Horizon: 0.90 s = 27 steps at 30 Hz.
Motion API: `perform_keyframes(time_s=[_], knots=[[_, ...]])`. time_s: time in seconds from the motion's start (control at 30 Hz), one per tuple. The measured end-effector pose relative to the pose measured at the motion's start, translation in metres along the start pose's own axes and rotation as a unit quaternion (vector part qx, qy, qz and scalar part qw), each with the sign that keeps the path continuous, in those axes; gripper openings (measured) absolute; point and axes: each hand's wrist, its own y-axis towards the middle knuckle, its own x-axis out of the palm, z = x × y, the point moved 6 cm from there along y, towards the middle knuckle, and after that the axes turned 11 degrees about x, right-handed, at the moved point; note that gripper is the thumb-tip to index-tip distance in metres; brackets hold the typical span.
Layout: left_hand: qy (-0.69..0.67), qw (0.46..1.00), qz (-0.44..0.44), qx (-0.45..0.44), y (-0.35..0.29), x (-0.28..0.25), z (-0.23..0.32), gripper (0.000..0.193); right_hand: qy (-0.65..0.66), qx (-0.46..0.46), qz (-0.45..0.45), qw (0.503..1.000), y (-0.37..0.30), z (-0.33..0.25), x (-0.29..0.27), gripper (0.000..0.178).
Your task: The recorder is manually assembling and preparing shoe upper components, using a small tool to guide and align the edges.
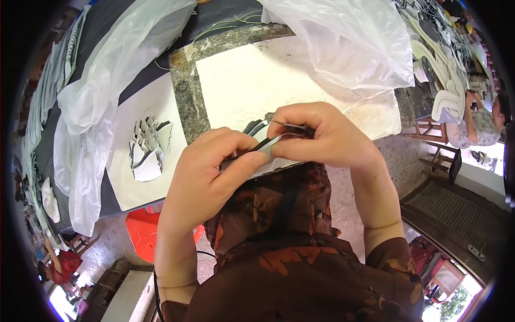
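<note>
At the near edge of the work surface, both my hands meet over a small white piece with a black edge [265,145]. My left hand [212,169] pinches it between thumb and bent forefinger. From the other side my right hand [322,134] grips its far end, fingers curled. Something slim and dark [298,129] shows within the right fingers; its kind is unclear. Just beyond my fingertips lie a few dark curved pieces [254,126], partly hidden by the hands. Left of them, a cluster of small white pieces with black edges [150,140] rests on a cream sheet [126,185].
A cream sheet [241,75] covers a speckled stone slab [189,96] ahead. Crumpled clear plastic lies left [88,107] and at the far right [359,48]. A red stool [140,233] stands below the table. Another person [477,126] sits at the right.
</note>
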Motion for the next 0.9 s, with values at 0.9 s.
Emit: perform_keyframes(time_s=[0.9], knots=[[-0.345, 0.908, 0.095, -0.218, -0.039, 0.009, -0.029, 0.021, -0.402, -0.134, 0.172, 0.889, -0.017, -0.022, 0.016, 0.036]])
